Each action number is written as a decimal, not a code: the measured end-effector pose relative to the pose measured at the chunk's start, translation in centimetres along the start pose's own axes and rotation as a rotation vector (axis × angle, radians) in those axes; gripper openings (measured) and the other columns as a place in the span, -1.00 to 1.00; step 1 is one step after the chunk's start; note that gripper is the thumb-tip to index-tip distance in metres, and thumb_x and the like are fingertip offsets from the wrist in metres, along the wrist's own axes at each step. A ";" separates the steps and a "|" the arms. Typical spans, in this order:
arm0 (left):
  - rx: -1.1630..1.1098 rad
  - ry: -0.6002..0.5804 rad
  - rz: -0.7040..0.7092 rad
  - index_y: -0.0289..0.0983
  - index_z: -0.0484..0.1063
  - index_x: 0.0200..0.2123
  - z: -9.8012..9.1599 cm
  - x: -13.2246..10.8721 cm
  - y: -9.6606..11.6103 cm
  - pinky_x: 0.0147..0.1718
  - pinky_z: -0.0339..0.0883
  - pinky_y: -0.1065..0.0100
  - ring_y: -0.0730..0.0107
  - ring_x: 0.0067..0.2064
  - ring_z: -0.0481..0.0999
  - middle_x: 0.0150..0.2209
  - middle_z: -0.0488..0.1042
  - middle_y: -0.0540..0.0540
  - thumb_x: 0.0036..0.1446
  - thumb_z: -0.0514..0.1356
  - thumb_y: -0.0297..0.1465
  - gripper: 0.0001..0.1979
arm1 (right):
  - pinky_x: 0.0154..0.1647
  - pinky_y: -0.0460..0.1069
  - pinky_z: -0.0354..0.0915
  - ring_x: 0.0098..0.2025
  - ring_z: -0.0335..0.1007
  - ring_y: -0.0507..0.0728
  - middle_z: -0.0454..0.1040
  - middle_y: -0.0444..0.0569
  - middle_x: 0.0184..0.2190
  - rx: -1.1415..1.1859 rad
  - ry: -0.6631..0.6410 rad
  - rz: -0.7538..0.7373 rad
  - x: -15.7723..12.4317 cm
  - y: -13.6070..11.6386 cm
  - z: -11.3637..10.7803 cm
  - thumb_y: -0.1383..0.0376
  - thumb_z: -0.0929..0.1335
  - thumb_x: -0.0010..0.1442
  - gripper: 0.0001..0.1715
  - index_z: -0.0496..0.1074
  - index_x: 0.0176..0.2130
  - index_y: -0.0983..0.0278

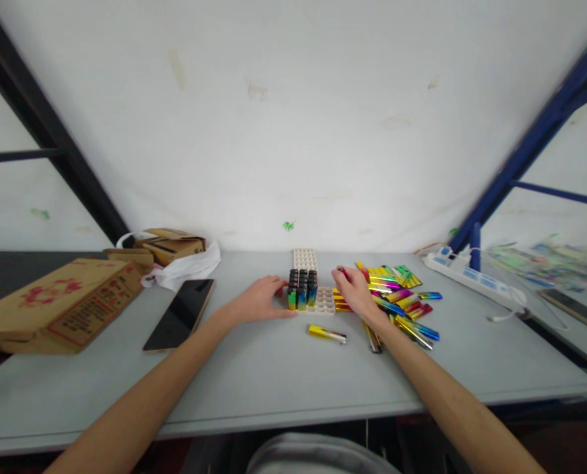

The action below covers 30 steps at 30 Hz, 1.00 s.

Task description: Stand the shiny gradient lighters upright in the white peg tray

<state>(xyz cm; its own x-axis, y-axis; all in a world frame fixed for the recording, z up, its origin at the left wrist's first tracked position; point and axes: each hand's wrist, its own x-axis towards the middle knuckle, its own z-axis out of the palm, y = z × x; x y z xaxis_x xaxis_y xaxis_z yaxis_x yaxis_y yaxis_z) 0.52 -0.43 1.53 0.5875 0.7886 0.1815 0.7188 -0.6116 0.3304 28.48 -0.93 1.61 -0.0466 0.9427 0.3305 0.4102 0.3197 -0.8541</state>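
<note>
Several shiny lighters (301,297) with black tops stand upright in rows in the left part of a pale tray (326,304) with round holes. My left hand (264,298) is at the tray's left side, fingers and thumb apart, the thumb by its front left corner. Just right of the tray, my right hand (353,289) is closed on a lighter, of which only a small dark purple end shows. Beneath and beside that hand lies a loose pile of metallic coloured lighters (407,306). One yellow and silver lighter (326,334) lies alone in front of the tray.
Behind the tray lies another pale holed tray (305,258). To the left are a dark-screened phone (181,315), a cardboard box (61,303), a smaller open box (172,248) and a white plastic bag (189,268). A white power strip (476,280) lies at the right.
</note>
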 end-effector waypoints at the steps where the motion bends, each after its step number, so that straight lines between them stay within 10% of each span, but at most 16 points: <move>1: -0.002 0.000 -0.001 -0.24 0.58 -0.10 0.0 0.0 0.0 -0.12 0.45 0.15 0.02 -0.15 0.58 -0.16 0.60 -0.18 0.03 0.38 0.16 -0.38 | -0.46 -0.01 -0.02 -0.49 0.06 0.07 0.12 -0.18 -0.60 -0.001 -0.004 -0.002 -0.1 -0.1 0.0 -0.11 0.25 0.23 -0.49 0.14 -0.54 0.15; 21: -0.002 -0.018 -0.018 -0.24 0.55 -0.09 0.0 0.0 0.1 -0.09 0.44 0.15 0.01 -0.12 0.57 -0.14 0.59 -0.18 0.05 0.37 0.16 -0.38 | -0.37 -0.01 0.06 -0.43 0.16 0.10 0.25 -0.19 -0.53 -0.156 -0.034 -0.123 -0.8 -0.8 -0.2 -0.09 0.24 0.43 -0.49 0.18 -0.42 0.17; 30: -0.004 -0.019 -0.003 -0.24 0.55 -0.11 -0.3 -0.1 0.5 -0.09 0.42 0.16 -0.01 -0.10 0.57 -0.14 0.60 -0.19 0.07 0.35 0.16 -0.40 | -0.24 0.01 0.21 -0.35 0.33 0.13 0.48 -0.04 -0.40 -0.327 -0.261 -0.352 -0.6 -1.6 -1.5 -0.10 0.22 0.50 -0.44 0.36 -0.37 0.20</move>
<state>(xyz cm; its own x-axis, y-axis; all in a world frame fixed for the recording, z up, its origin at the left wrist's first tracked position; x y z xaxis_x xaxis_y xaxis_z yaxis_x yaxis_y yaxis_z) 0.70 -0.75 1.95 0.5920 0.7893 0.1628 0.7193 -0.6086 0.3350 29.26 -2.17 3.34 -0.4397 0.7897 0.4278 0.5885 0.6132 -0.5269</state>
